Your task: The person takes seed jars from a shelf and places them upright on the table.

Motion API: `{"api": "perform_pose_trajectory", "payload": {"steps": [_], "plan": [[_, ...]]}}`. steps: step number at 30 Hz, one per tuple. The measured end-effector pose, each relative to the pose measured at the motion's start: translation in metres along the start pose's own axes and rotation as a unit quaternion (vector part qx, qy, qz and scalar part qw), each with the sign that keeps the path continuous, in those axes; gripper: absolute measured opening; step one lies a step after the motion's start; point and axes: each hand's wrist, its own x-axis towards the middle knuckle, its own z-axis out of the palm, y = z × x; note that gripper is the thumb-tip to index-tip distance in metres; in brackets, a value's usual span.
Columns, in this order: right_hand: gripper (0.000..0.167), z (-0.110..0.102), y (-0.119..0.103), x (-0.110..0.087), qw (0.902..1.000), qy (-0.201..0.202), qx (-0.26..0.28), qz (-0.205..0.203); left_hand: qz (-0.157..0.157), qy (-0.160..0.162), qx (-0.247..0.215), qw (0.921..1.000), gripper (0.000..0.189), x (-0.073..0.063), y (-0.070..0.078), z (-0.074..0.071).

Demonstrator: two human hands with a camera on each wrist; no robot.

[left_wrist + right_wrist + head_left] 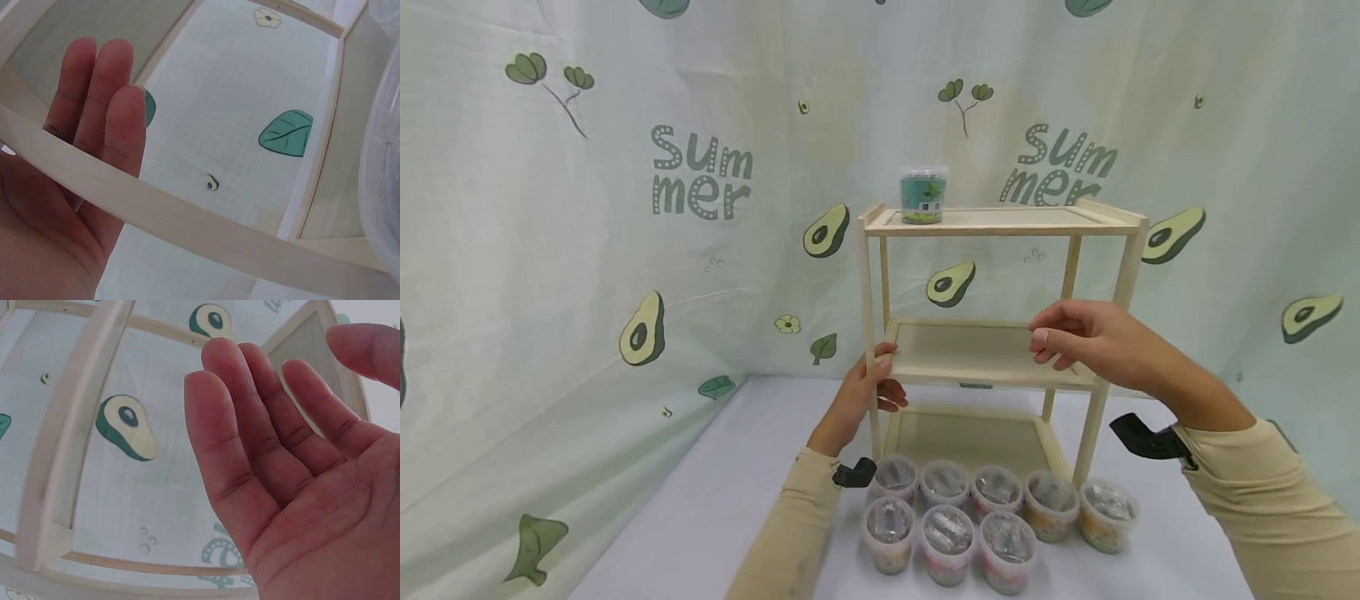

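A pale wooden shelf rack stands in front of me. My left hand holds its left post at the middle shelf; in the left wrist view, several fingers extend past the post. My right hand hovers before the right end of the middle shelf, fingers loosely bent and holding nothing. A tub with a green-blue label sits on the top shelf at the left. Several clear-lidded tubs stand in two rows on the table before the rack.
The white table carries the rack and tubs. A separate tub stands by the rack's right front post. Behind hangs a pale curtain printed with avocados and lettering. Black wrist straps are on both sleeves.
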Motion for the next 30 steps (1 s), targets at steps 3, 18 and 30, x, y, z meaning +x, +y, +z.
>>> {"api": "perform_pose_trajectory", "payload": {"steps": [3,18,30], "plan": [[0.027,-0.004,-0.003,0.004,1.0,0.001,0.002,0.002,-0.001,-0.002,-0.002,1.0,0.05,0.001,-0.003,0.001],[0.03,-0.025,-0.063,0.042,0.9968,-0.007,0.059,-0.053,0.001,-0.001,-0.004,1.0,0.048,0.0,-0.002,-0.001],[0.032,-0.031,-0.105,0.071,0.9893,0.074,0.101,-0.076,0.006,0.002,-0.001,1.0,0.049,-0.002,0.0,0.0]]}}
